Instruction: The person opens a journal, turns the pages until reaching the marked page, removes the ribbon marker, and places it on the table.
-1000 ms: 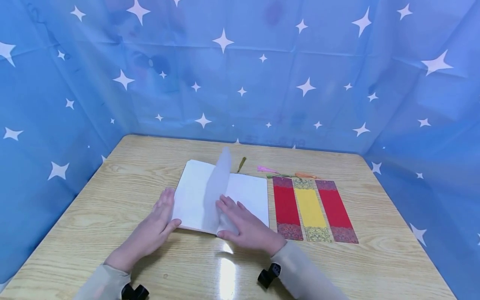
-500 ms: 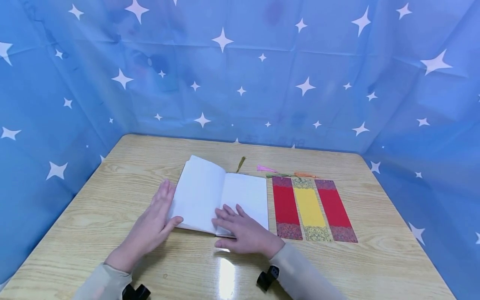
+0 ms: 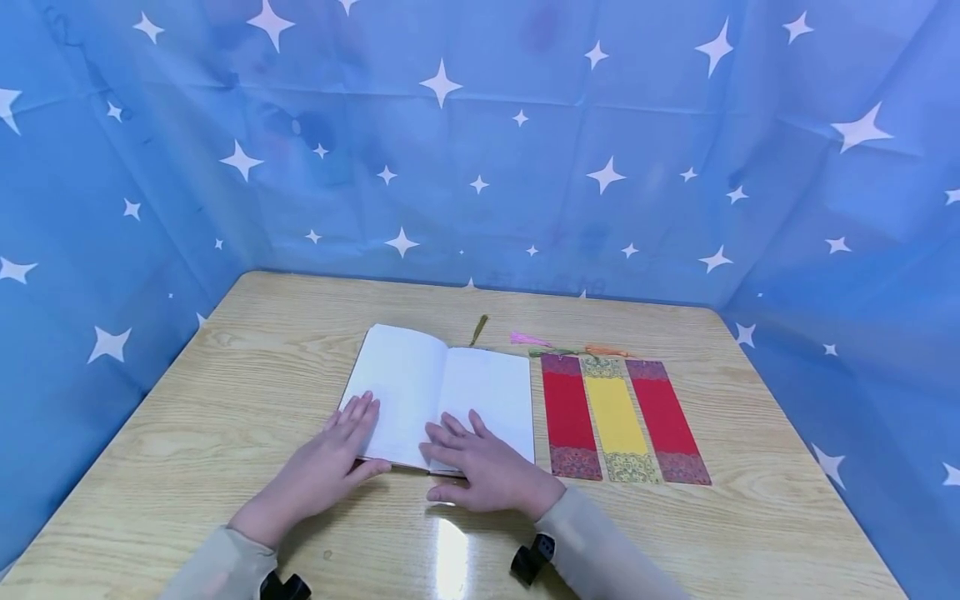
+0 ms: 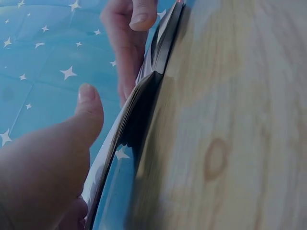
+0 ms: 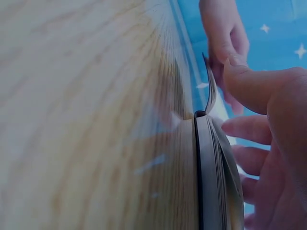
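An open book (image 3: 486,379) with blank white pages lies on the table, its spine towards the middle between both hands. My left hand (image 3: 326,467) rests on the lower left page with its fingers straight. Across the gutter, my right hand (image 3: 487,467) has its fingers spread over the lower part of the right page. In the right wrist view, the page block (image 5: 218,182) is thick on the right side, with the right hand's fingertips at it. The left wrist view shows the dark cover edge (image 4: 156,91) from the near side, with the left thumb raised beside it.
To the right of the book lie a red bookmark (image 3: 567,412), a yellow bookmark (image 3: 617,417) and another red bookmark (image 3: 665,417), side by side. A pink tassel (image 3: 529,339) and an orange tassel (image 3: 606,351) lie above them. A dark green tassel (image 3: 479,329) lies behind the book.
A page that stood upright at the gutter has turned over to the left and lies flat. My left hand has moved right, onto the left page. The right fingers have drawn slightly back.
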Demonstrator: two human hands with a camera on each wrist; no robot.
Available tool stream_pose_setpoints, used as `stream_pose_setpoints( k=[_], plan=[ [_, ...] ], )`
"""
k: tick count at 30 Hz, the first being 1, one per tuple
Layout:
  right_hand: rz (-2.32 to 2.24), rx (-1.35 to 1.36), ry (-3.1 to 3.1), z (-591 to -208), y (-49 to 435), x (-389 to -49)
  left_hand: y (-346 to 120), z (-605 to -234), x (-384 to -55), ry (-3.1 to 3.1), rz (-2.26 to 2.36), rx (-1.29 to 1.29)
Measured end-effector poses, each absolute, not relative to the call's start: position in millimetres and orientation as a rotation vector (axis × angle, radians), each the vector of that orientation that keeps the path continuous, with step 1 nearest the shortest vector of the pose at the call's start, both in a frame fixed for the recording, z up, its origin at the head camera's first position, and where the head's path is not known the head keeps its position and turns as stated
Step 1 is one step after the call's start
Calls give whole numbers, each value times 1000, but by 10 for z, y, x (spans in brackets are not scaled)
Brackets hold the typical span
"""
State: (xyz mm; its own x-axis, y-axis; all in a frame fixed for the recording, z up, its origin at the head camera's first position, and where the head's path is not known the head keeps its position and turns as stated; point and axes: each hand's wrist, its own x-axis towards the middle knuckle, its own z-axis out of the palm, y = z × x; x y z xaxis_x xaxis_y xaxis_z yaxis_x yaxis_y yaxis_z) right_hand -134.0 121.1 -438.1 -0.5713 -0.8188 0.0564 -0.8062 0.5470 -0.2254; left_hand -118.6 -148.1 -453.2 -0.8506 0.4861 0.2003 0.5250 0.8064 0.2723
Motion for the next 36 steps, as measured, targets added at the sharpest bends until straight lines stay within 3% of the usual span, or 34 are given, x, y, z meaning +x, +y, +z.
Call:
stream_pose_setpoints(
  k=[36],
  plan=[
    [-468,-1183,2819,-4291,1563,-1294,-1459,-4605,-1176,-2941,-547,-837]
  ],
)
